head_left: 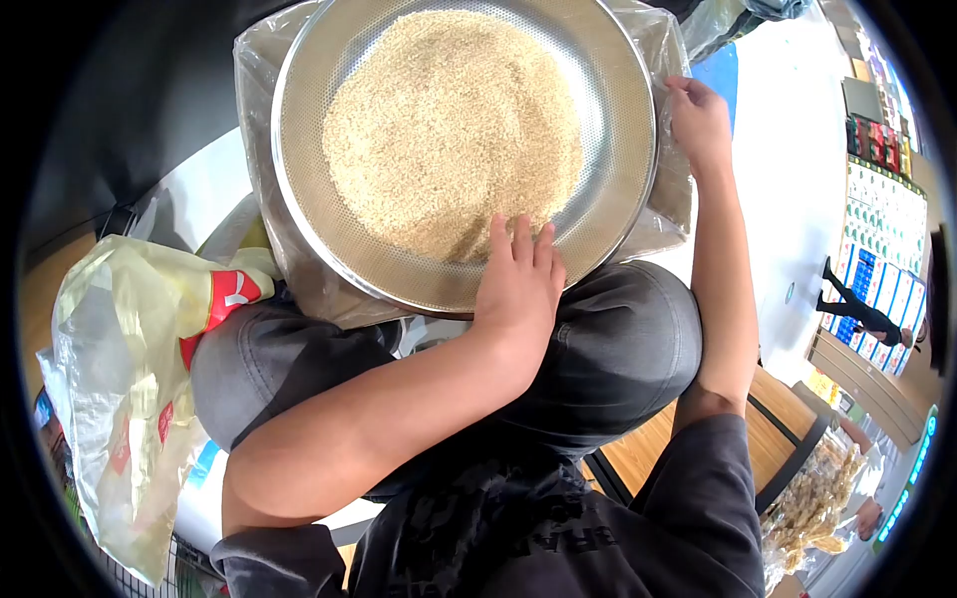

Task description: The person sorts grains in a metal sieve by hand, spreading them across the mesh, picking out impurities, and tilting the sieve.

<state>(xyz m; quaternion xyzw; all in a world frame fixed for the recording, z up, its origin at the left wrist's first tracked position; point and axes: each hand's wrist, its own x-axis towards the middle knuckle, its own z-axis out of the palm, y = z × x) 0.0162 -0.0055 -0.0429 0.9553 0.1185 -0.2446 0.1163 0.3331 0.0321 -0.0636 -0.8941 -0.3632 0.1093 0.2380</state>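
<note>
A wide, round perforated metal strainer basin (299, 164) holds a broad heap of pale, rice-like grain (449, 130). My left hand (520, 274) reaches over its near rim, palm down and fingers a little apart, with the fingertips at the lower edge of the heap. Beneath and around the basin spreads a clear plastic bag (670, 189). On the right, my right hand (701, 125) has thumb and fingers pinched together at the bag's edge, beside the basin's rim. What supports the basin is mostly hidden.
My knees (628, 329) are just below the basin. To the left hangs a yellowish translucent plastic bag (130, 389) with red marks. A wooden surface (773, 419) lies at lower right, near bagged dried goods (812, 498). A person in dark clothes (867, 314) stands far off by shelves.
</note>
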